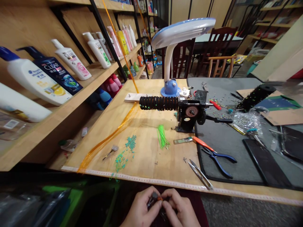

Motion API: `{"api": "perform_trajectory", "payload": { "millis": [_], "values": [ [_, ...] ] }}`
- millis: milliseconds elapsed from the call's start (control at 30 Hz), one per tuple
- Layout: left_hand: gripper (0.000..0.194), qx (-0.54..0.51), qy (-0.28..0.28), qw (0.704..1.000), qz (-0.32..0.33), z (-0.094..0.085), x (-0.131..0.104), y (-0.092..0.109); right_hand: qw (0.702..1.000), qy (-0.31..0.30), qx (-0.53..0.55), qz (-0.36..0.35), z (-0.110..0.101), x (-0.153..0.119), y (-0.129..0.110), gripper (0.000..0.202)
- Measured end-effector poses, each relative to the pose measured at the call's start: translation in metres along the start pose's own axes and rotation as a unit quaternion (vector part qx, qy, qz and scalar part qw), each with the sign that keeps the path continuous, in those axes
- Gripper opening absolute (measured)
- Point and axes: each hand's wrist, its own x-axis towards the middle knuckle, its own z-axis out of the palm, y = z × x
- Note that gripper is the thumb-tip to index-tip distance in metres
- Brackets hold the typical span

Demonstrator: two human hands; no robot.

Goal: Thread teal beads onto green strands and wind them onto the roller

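At the bottom of the view, below the table edge, both hands meet with fingertips almost touching. My left hand [144, 208] is closed round a small dark piece [154, 196], whose kind I cannot make out. A bit of orange [160, 199] shows between the two hands. My right hand [180, 208] pinches at that orange bit, its thumb and forefinger pressed together; the exact grip is partly hidden. Thread snips [200, 175] lie on the table just beyond the right hand. A bundle of bright green threads [162, 137] rests farther back, with turquoise beads [131, 142] to its left.
A black crank winder [189, 113] stands mid-table, near a blue-based lamp [170, 87]. Orange threads [111, 134] run to the front left edge. Blue-handled pliers [220, 160] and an orange cutter [202, 142] lie on the right. Shelves with pump bottles [71, 60] flank the left.
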Motion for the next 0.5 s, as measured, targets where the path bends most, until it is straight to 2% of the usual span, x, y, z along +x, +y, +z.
{"api": "perform_trajectory", "payload": {
  "millis": [233, 367, 500],
  "values": [
    [0.016, 0.001, -0.014, 1.000, -0.007, 0.0010, -0.0005, 0.0019, 0.999, 0.010, -0.029, -0.028, -0.0027, 0.0003, 0.0000, 0.012],
    [0.014, 0.006, -0.017, 1.000, -0.001, -0.0006, 0.0003, 0.0049, 0.992, 0.017, -0.101, -0.078, -0.0055, 0.0025, -0.0017, 0.012],
    [0.014, 0.008, -0.020, 1.000, 0.003, -0.0024, 0.0005, 0.0072, 0.972, 0.029, -0.189, -0.137, -0.0073, 0.0039, -0.0025, 0.015]
  ]
}}
